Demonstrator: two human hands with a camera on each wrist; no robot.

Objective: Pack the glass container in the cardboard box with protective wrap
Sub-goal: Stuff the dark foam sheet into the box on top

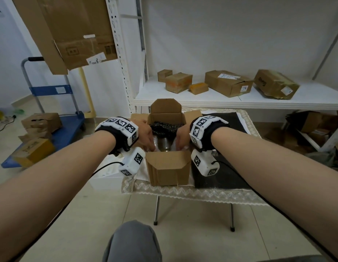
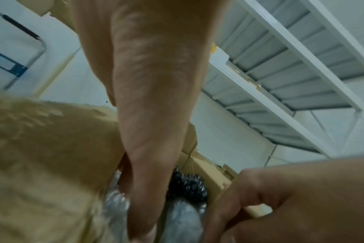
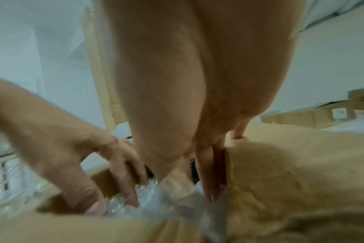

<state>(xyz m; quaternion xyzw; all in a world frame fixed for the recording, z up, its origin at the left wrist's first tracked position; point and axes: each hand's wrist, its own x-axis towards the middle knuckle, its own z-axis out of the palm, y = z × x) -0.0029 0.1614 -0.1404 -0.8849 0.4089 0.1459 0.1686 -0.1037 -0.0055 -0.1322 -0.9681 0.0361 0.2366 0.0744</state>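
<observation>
An open cardboard box [image 1: 168,167] stands on the small table. Inside it is the glass container [image 1: 164,145], wrapped in clear bubble wrap [image 3: 156,197]. Black bubble wrap [image 1: 164,128] lies at the back of the box. My left hand [image 1: 147,141] reaches in from the left; thumb and bent fingers [image 3: 133,185] pinch the clear wrap. My right hand [image 1: 180,141] reaches in from the right, with its fingers [image 3: 208,166] down along the box wall and its thumb against the wrap. The container's lower part is hidden by the box's front wall.
The table carries a lace cloth [image 1: 183,191] and a black mat [image 1: 221,178]. A white shelf [image 1: 240,103] with several cardboard boxes stands just behind. A blue trolley [image 1: 56,129] with boxes is at the left. My knee [image 1: 132,241] is below the table.
</observation>
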